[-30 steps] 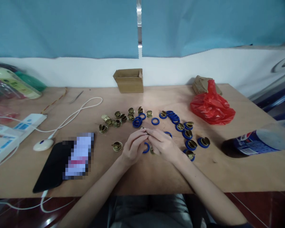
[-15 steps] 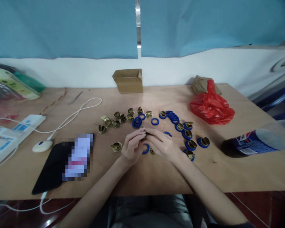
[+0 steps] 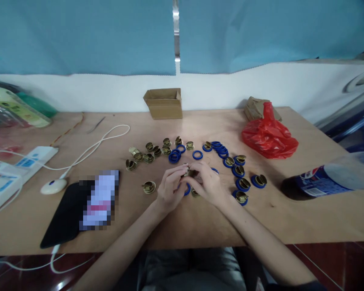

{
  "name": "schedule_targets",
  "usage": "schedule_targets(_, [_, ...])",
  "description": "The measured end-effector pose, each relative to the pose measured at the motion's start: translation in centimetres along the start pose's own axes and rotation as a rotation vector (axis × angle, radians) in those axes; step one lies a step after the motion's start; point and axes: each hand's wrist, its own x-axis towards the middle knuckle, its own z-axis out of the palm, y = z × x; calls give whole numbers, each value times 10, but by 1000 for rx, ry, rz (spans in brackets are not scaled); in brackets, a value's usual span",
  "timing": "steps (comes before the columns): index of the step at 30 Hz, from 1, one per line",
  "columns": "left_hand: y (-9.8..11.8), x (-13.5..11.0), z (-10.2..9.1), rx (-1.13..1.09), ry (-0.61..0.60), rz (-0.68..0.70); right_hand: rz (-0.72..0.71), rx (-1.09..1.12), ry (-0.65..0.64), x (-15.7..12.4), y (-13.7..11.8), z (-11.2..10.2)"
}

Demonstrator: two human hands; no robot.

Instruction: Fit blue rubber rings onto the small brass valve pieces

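Note:
My left hand (image 3: pixel 170 190) and my right hand (image 3: pixel 211 186) meet over the middle of the table, fingers bent around a small brass-coloured metal fitting (image 3: pixel 193 173). Fingers cover much of it. Under the hands, a blue ring (image 3: pixel 187 189) and another brass fitting (image 3: pixel 195 192) show in part. Several brass fittings with round flaps (image 3: pixel 149 158) lie grouped at the back left, and one fitting (image 3: pixel 149 186) sits alone left of my left hand. To the right, several fittings stand on blue rings (image 3: pixel 243 184). Loose blue rings (image 3: pixel 197 154) lie beyond my fingers.
At the back stands an open cardboard box (image 3: pixel 165 106). A red plastic bag (image 3: pixel 269 135) and a cola bottle lying on its side (image 3: pixel 318 181) are on the right. Phones (image 3: pixel 65 214), a white cable (image 3: pixel 94 141) and a power strip (image 3: pixel 33 161) occupy the left.
My right hand's fingers have shifted and spread a little, so more of the brass fitting shows between the hands. The things on the table have stayed put.

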Motion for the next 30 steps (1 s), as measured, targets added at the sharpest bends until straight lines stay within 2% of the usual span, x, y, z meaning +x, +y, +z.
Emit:
schedule_targets(4, [0,0,2,-1,10,-33,75,0,28,0,2,3])
schedule_targets(10, [-4,-2,1,-24,3,-22,89,43,25,2,3,3])
schedule_targets(15, [-5,-4,4,-70,-16,-68,227,152,-10,8,1,2])
schedule_targets(17, [-5,-3,7,-104,7,-201,295,253,-7,11,2,1])
schedule_targets(20, [-7,3,9,-223,68,-495,402,370,80,16,9,-4])
schedule_targets(23, [-12,11,7,-407,97,-727,500,310,127,18,23,-13])
schedule_targets(25, [-15,15,5,-489,125,-840,487,209,-15,16,33,-16])
schedule_targets(30, [-21,15,4,-570,129,-1014,276,-14,-394,4,50,-7])
